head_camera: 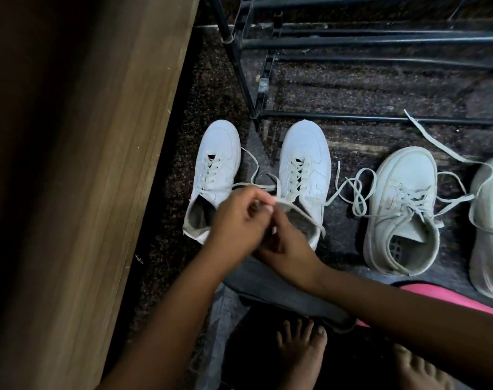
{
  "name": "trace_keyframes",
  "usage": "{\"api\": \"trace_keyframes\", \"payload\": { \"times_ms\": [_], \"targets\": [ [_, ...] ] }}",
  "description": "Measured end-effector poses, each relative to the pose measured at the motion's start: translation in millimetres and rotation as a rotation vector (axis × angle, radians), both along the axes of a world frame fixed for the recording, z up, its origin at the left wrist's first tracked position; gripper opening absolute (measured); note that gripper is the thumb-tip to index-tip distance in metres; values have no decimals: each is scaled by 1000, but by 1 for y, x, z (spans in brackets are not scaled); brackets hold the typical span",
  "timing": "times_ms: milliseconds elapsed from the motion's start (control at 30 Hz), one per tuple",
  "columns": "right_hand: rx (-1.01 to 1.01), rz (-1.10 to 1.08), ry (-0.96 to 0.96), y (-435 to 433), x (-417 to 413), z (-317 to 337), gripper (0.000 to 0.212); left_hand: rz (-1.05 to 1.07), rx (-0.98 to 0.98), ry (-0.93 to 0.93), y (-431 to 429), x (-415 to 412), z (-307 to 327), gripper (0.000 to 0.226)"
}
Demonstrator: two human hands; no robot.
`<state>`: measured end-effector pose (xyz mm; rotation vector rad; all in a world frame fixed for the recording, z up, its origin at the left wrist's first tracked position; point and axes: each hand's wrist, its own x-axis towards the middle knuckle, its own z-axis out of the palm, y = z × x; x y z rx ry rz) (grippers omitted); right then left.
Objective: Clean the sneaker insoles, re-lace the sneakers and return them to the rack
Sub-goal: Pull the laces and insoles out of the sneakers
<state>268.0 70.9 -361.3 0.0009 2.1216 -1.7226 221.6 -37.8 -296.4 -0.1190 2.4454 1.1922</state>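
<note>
Four sneakers in a row on dark floor: two white sneakers (pixel 215 164) left, two grey sneakers (pixel 403 192) right, laces loose. Black shoe rack (pixel 352 42) beyond, wooden panel (pixel 113 164) left, two bare feet (pixel 301 353) near. Left hand (pixel 237 220) pinches the right white sneaker's lace (pixel 301 213). Right hand (pixel 284 249), curled just below, holds it too, covering the opening.

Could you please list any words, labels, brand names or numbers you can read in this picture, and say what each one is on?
None can be read in this view.
Second sneaker from the left: raised marks on its side panel, too blurred to read.
Rightmost sneaker: dark marks at the picture's edge, too blurred to read.
Rack, wooden panel: no label shows.
</note>
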Motion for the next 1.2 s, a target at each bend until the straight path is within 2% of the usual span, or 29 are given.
{"api": "trace_keyframes", "payload": {
  "times_ms": [33, 67, 100, 167, 300, 333, 367, 433, 467, 500, 533, 600, 667, 733, 800, 900, 967, 1033, 1100, 1200],
  "targets": [
    [-38, -56, 47, 0, -3, 2, 33, -104, -54, 60, 8, 8, 6, 12],
    [-91, -100, 89, 1, -6, 3, 16, -209, -115, 127, 15, 14, 12, 19],
    [-108, -149, 127, 3, -9, 8, 8, -307, -166, 178, 19, 16, 18, 28],
    [-181, -228, 90, 6, -15, 10, 17, -363, -270, 248, 23, 12, 31, 35],
    [-414, -306, 23, 7, -33, 20, 61, -187, -570, 527, 0, -10, 31, 38],
    [-436, -311, 52, 9, -38, 23, 66, -82, -520, 528, -10, -16, 26, 37],
    [-432, -309, 87, 11, -44, 30, 70, 42, -366, 429, -21, -21, 20, 35],
    [-405, -272, 138, 15, -55, 37, 74, 327, 68, 93, -38, -35, 6, 29],
    [-382, -235, 159, 15, -58, 40, 75, 451, 214, -51, -45, -41, 1, 29],
    [-355, -196, 172, 15, -61, 40, 74, 509, 267, -134, -55, -47, -8, 28],
    [-329, -163, 180, 15, -60, 39, 71, 520, 243, -130, -63, -50, -16, 27],
    [-313, -146, 148, 13, -55, 33, 63, 406, -36, 57, -83, -56, -34, 31],
    [-318, -155, 79, 12, -44, 23, 56, 111, -436, 188, -95, -61, -47, 31],
    [-310, -153, 26, 10, -32, 12, 52, -162, -695, 218, -96, -64, -55, 34],
    [-295, -138, -7, 8, -20, 4, 51, -250, -780, 197, -93, -66, -57, 34],
    [-269, -94, -25, 5, -4, -4, 55, -225, -785, 186, -96, -70, -57, 15],
    [-230, -56, -37, 2, 3, -6, 54, -187, -724, 207, -105, -72, -60, 4],
    [-178, 3, -42, -2, 5, -7, 46, -38, -552, 227, -113, -69, -64, 4],
    [-70, 99, 0, -6, 5, -7, 40, 243, -295, 168, -113, -63, -64, 12],
    [99, 332, 140, -19, -5, -5, 54, 777, 252, -109, -107, -58, -56, 21]
  ]
}}
